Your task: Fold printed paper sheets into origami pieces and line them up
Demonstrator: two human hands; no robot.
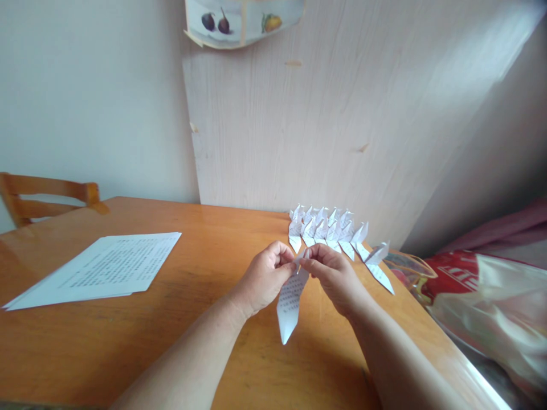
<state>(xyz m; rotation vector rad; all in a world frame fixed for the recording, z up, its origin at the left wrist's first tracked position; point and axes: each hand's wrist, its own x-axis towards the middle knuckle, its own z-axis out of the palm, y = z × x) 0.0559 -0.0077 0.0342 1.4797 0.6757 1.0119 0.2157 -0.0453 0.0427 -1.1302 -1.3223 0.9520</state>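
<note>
1. Fingers (287, 272) of two bare hands nearly meet: the left hand (261, 283) and the right hand (337, 277) each pinch, thumb against forefinger, the upper end of one folded paper (291, 299). How the remaining curled fingers press, I cannot tell.
2. That single white strip is held in front of the person, over an orange-brown wooden table (85, 347). Whether its lower tip touches the wood, I cannot tell.
3. Its long axis runs from the fingertips back toward the person, leaning slightly left, and its pointed end aims down at the near edge. Dark rows of print cross it, too small to read.
4. Beyond the hands, near the wall, stand roughly a dozen similar folded pieces (332, 230) with upright points; they overlap, so an exact count is impossible. One outer piece (380, 274) lies nearest the table's right edge, its long flat end pointing toward the person and rightward.
5. At left lies one stack of printed sheets (106, 266), its lines illegible from here, near one wooden chair (53, 186).
6. One poster (239, 39) shows two dark fruits and one yellow-orange fruit.
7. At right, a red bag (455, 279) carries white lettering, only partly visible.
</note>
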